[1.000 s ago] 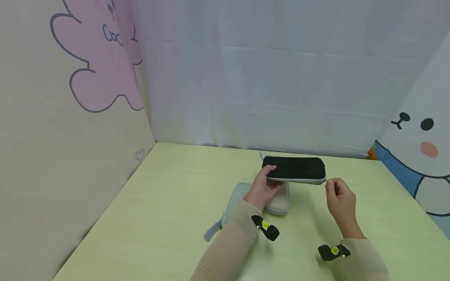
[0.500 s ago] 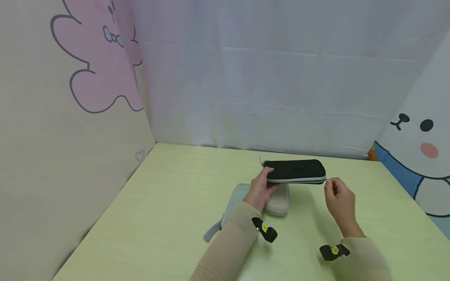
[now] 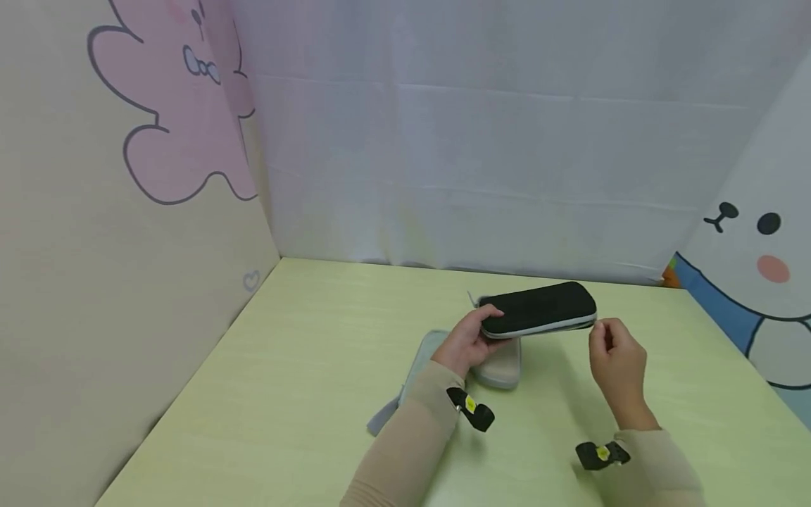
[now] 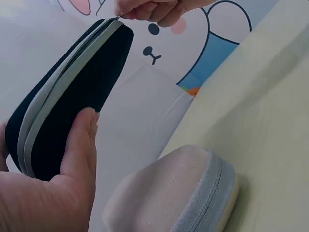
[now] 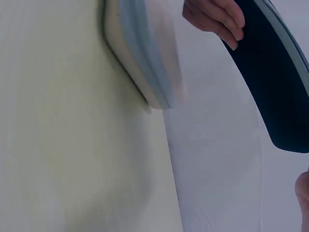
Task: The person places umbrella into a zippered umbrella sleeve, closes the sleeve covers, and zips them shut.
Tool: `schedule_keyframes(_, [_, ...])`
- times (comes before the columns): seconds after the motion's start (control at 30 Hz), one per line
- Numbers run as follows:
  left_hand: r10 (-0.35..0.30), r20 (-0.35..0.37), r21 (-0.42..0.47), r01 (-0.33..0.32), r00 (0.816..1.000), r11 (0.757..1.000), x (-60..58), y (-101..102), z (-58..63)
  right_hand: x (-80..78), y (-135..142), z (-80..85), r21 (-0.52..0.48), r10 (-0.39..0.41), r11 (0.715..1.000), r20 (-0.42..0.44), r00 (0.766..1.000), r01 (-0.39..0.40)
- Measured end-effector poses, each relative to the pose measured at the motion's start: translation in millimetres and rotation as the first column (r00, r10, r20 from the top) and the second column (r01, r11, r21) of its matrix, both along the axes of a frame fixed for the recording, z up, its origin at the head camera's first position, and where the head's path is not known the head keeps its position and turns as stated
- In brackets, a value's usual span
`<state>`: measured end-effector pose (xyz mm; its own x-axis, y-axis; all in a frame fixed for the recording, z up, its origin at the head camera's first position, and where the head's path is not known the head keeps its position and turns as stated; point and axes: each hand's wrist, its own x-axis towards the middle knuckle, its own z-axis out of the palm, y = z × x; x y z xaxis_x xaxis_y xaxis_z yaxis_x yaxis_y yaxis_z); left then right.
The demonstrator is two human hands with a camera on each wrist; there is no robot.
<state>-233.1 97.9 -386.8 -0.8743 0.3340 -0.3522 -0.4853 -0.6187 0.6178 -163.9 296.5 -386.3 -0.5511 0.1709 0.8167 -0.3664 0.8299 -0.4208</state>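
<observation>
A black zippered pencil case [image 3: 538, 308] with a light grey zip band is held up over the table. My left hand [image 3: 467, 341] grips its left end, thumb on the top face and fingers underneath. At the case's right corner, my right hand [image 3: 617, 362] pinches the zipper pull [image 4: 117, 18] between thumb and curled fingers. In the left wrist view, a dark line runs between the two light zip bands [image 4: 48, 104]. Below the black case lies a beige pencil case [image 3: 500, 367], partly hidden by it and my left hand.
A pale green pencil case [image 3: 426, 352] with a grey strap [image 3: 383, 415] lies left of the beige one, partly behind my left forearm. A small grey loop [image 3: 472, 298] shows behind the black case. White curtain [image 3: 481, 155] and printed side panels border the table [image 3: 285, 394].
The black case has tilted, its right end rising and its left end dropping slightly. My right hand has shifted a little right with that corner, still pinching there.
</observation>
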Motion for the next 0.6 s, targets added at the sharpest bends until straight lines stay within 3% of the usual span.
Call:
schedule_keyframes(0.07, [-0.061,0.0,-0.017,0.061,0.998,0.998,0.3,0.3,0.6,-1.3,4.8,3.2,-0.013,-0.018,1.0,0.017,1.0,0.019])
schedule_keyframes(0.1, [-0.062,0.004,-0.032,0.062,0.998,0.998,0.8,0.8,0.6,-1.7,6.2,4.2,-0.008,-0.02,1.0,0.026,0.999,0.021])
schedule_keyframes(0.3, [0.123,0.034,-0.069,-0.12,0.992,0.99,2.8,5.1,-4.2,-1.2,-0.6,-1.2,0.17,0.046,0.984,0.074,0.996,-0.058])
schedule_keyframes(0.4, [0.163,0.034,-0.073,-0.161,0.986,0.984,4.0,7.8,-6.2,-1.5,-5.6,-3.8,0.197,0.064,0.978,0.062,0.996,-0.075])
schedule_keyframes(0.5, [0.17,0.028,-0.071,-0.168,0.985,0.983,4.0,9.3,-6.0,-2.4,-6.4,-3.3,0.139,0.056,0.988,0.058,0.997,-0.063])
schedule_keyframes(0.6, [0.099,0.008,-0.045,-0.099,0.995,0.994,3.3,7.3,-4.6,-2.4,-4.7,0.2,0.003,0.035,0.999,0.123,0.992,-0.036])
